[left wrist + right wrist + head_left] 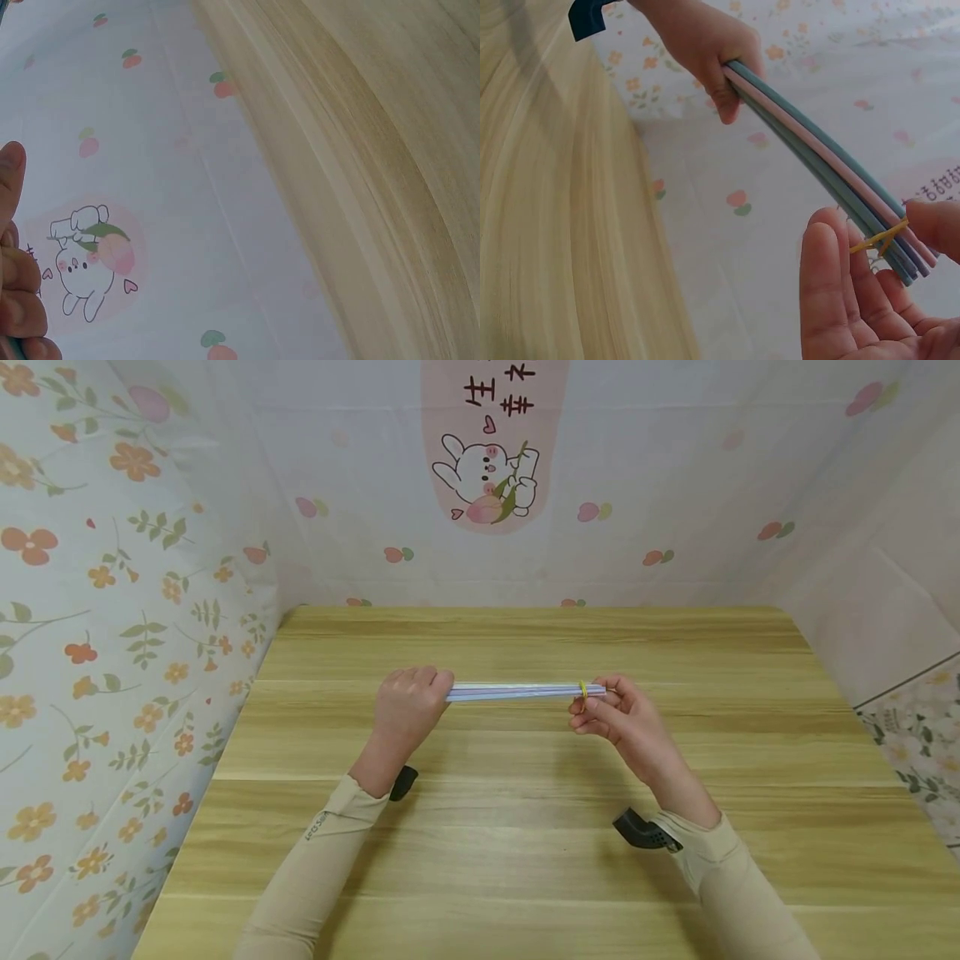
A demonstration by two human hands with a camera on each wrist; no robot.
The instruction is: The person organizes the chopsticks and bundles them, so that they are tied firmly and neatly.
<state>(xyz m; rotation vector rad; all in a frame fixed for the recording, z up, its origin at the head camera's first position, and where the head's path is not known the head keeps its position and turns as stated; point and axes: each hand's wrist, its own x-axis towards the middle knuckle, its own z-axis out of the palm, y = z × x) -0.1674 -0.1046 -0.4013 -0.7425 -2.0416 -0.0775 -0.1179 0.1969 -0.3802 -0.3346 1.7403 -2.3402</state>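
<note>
- Bundle of slim sticks [517, 692]: lay near the centre of the head frame, roughly level, held over the wood-grain table [480, 877]; one end in each hand's region. Right wrist view showed blue-green, pink and darker blue sticks, running from upper middle to lower right.
- Left hand [411, 706]: left of centre; fist clenched round the left end of the bundle, hiding that end. In the left wrist view its curled fingers showed only at the lower left edge.
- Right hand [626, 722]: right of centre, at the bundle's opposite end; grasped the yellow rubber band [583, 693] between thumb and fingers. Band encircled the sticks close to their tips and, in the right wrist view, stretched across from a finger to the thumb. Number of turns: could not tell.
- Beige sleeves [311, 868] covered both forearms, entering from the bottom of the frame; a dark device [645, 829] sat at the right wrist, another at the left.
- Printed cloth [637, 468] filled the top of the frame, with a rabbit picture [487, 481] at upper middle; orange-flowered cloth [135, 610] lined the left side.
</note>
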